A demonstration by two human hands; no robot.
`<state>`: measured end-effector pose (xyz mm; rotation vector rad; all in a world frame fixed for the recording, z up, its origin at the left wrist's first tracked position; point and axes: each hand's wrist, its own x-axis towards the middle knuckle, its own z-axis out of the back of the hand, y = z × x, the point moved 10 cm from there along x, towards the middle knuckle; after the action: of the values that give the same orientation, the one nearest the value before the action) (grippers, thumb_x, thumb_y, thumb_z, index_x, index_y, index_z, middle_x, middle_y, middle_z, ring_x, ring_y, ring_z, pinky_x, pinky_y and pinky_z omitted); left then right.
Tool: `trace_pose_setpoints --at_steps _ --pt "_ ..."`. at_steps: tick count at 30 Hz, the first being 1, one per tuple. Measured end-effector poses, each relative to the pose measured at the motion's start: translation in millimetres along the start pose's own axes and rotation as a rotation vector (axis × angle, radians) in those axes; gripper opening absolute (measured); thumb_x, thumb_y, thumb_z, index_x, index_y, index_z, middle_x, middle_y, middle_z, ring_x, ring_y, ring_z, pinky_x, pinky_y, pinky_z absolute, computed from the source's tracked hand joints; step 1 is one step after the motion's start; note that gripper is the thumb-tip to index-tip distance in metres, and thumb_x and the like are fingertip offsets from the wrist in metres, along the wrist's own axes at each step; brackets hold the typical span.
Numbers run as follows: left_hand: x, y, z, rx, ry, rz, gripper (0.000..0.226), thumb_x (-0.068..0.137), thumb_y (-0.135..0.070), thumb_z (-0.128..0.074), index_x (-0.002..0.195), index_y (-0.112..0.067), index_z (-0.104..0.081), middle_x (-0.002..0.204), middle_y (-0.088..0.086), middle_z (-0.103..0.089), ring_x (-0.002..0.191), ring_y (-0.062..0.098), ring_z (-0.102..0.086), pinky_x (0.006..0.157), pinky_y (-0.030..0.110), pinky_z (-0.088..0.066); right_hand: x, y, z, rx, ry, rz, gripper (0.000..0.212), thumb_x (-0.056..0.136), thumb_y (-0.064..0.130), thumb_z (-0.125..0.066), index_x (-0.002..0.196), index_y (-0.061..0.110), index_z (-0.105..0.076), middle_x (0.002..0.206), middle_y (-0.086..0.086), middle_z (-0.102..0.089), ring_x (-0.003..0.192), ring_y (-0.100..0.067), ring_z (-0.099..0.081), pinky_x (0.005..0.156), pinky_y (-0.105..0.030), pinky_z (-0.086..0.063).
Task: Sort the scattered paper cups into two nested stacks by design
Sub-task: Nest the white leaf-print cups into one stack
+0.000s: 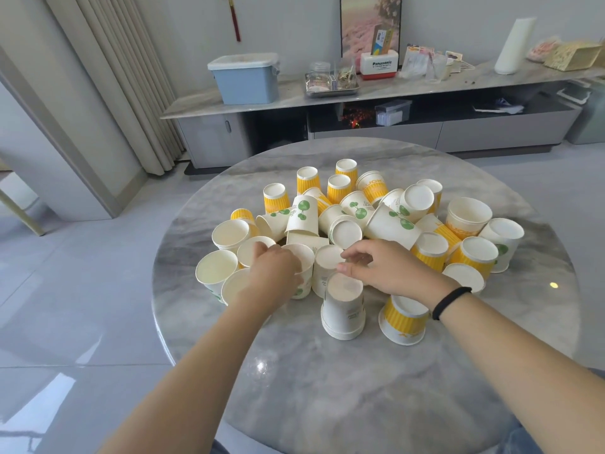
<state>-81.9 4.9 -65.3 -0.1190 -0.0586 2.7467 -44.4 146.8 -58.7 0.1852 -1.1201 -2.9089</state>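
Several paper cups lie scattered on a round grey marble table (360,388), some white with green leaf prints (391,224), others yellow-striped (276,199). Near the front stands an upside-down nested stack of white green-print cups (343,309). To its right sits an upside-down yellow-striped stack (404,319). My left hand (273,273) curls over the rim of an upside-down white cup (302,257) at the pile's front left. My right hand (386,265) hovers just above the white stack, thumb and fingers curved toward another upside-down white cup (327,260); whether it grips that cup is unclear.
A low TV cabinet (360,93) stands behind the table with a blue lidded box (245,78), a tray, a Panasonic box and a white paper roll. Curtains hang at the left. Glossy tile floor surrounds the table.
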Motion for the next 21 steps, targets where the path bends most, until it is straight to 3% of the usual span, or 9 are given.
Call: trace_pose_setpoints --at_steps 4,7,9,11,13,16,18,21 --pt "-18.8 12.8 46.4 -0.292 -0.211 0.054 0.020 0.089 -0.030 -0.057 0.098 -0.018 -0.070 0.091 0.003 -0.069 0.088 0.026 -0.041 0.084 0.028 -0.024 2.9 26.4 4.2 -0.047 -0.148 0.162 0.061 0.075 0.047 -0.069 0.129 0.024 -0.052 0.126 0.003 -0.060 0.117 -0.017 -0.054 0.099 -0.036 -0.042" --pt "-35.2 29.2 76.1 -0.636 -0.311 0.042 0.011 0.084 -0.026 -0.066 0.084 -0.018 -0.072 0.074 -0.010 -0.064 0.074 0.006 -0.055 0.071 0.007 -0.035 5.2 52.6 -9.9 -0.057 -0.147 0.276 0.081 0.070 0.050 -0.072 0.140 0.025 -0.038 0.136 0.002 -0.052 0.125 -0.021 -0.046 0.104 -0.042 -0.036" --pt "-39.1 34.7 79.2 -0.890 -0.286 0.018 0.005 0.083 -0.023 -0.068 0.079 -0.020 -0.071 0.076 -0.009 -0.068 0.068 -0.002 -0.060 0.064 0.002 -0.039 4.4 62.7 -13.9 0.060 -0.148 0.304 0.085 0.070 0.046 -0.074 0.141 0.026 -0.033 0.132 0.003 -0.054 0.122 -0.017 -0.049 0.102 -0.035 -0.039" --pt "-42.6 42.3 71.5 -1.028 -0.255 0.038 0.001 0.082 -0.022 -0.070 0.081 -0.023 -0.070 0.081 -0.008 -0.069 0.074 -0.003 -0.062 0.067 0.006 -0.042 3.4 66.4 -10.7 0.162 -0.188 0.296 0.077 0.073 0.038 -0.074 0.139 0.026 -0.036 0.127 0.004 -0.057 0.116 -0.012 -0.052 0.094 -0.026 -0.042" --pt "-45.7 52.0 58.2 -0.944 -0.252 0.097 0.017 0.079 -0.024 -0.073 0.095 -0.024 -0.068 0.095 -0.009 -0.066 0.093 0.004 -0.060 0.074 0.014 -0.043 3.0 62.7 -5.8 0.041 -0.234 0.270 0.071 0.074 0.039 -0.072 0.136 0.025 -0.040 0.122 0.001 -0.057 0.113 -0.015 -0.052 0.091 -0.028 -0.043" --pt "-50.1 66.4 27.4 -0.496 -0.176 0.177 0.042 0.074 -0.033 -0.075 0.110 -0.020 -0.058 0.102 -0.007 -0.054 0.103 0.015 -0.052 0.084 0.025 -0.036 5.1 53.8 0.3 -0.187 -0.280 0.228 0.070 0.072 0.043 -0.069 0.135 0.023 -0.043 0.120 -0.004 -0.058 0.111 -0.023 -0.053 0.091 -0.034 -0.043" --pt "-51.8 65.1 1.9 -0.213 -0.040 0.152 0.037 0.075 -0.040 -0.071 0.103 -0.022 -0.057 0.102 -0.008 -0.057 0.102 0.018 -0.050 0.088 0.029 -0.029 5.2 53.0 -0.3 -0.246 -0.275 0.226 0.071 0.072 0.042 -0.068 0.136 0.022 -0.043 0.122 -0.005 -0.057 0.113 -0.025 -0.051 0.092 -0.036 -0.042" --pt "-56.9 63.3 -14.4 -0.181 0.055 0.169 0.012 0.085 -0.032 -0.059 0.086 -0.020 -0.056 0.087 -0.003 -0.056 0.093 0.023 -0.039 0.077 0.026 -0.026 3.6 54.0 -4.7 -0.267 -0.254 0.216 0.071 0.074 0.040 -0.067 0.137 0.023 -0.041 0.124 -0.006 -0.054 0.115 -0.025 -0.048 0.094 -0.035 -0.039"
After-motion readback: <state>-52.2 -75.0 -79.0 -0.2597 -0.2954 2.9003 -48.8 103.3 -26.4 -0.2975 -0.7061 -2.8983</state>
